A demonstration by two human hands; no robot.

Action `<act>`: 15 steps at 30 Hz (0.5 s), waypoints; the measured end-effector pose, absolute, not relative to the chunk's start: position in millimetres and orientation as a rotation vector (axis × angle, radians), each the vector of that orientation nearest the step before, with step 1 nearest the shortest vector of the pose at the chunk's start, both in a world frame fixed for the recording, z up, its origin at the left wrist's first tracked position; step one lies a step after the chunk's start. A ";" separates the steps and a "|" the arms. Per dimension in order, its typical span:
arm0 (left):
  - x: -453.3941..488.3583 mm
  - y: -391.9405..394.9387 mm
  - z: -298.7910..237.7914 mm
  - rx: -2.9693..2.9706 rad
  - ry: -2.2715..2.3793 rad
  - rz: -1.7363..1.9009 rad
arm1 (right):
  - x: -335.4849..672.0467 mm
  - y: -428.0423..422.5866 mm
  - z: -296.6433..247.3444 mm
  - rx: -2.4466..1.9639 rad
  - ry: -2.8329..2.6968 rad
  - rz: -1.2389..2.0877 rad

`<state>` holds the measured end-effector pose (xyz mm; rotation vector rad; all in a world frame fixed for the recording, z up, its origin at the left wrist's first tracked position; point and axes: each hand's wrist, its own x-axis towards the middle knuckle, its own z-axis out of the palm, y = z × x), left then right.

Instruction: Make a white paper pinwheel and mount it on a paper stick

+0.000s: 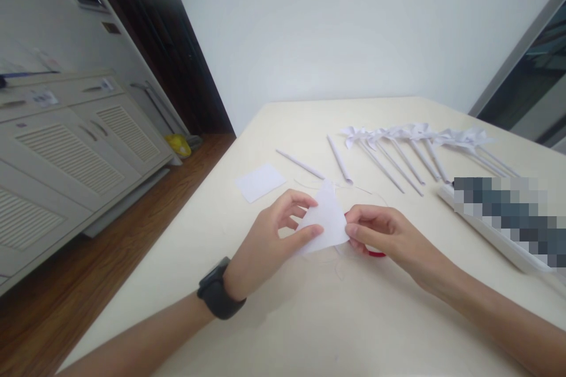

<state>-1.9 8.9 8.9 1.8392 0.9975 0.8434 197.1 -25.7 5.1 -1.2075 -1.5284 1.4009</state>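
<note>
A white sheet of paper (326,221), its upper end narrowing to a point, is held above the table between both hands. My left hand (283,227), with a black watch at the wrist, grips its left side between thumb and fingers. My right hand (375,230) pinches the lower right corner. Something red (377,254) shows beneath my right hand, mostly hidden by it. A thin wire or thread (340,271) lies under and around the paper. A second white paper square (260,182) lies flat to the left.
Two rolled paper sticks (339,159) lie beyond my hands. Several white paper pinwheels (411,132) on paper sticks lie in a row at the back right. A white tray-like object (486,230), partly pixelated, stands at right. The cream table (198,259) meets the wall behind.
</note>
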 end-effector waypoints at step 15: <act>-1.1 5.7 12.6 1.789 0.912 0.731 | 196.1 -25.1 7.1 -1.219 -1.495 1.374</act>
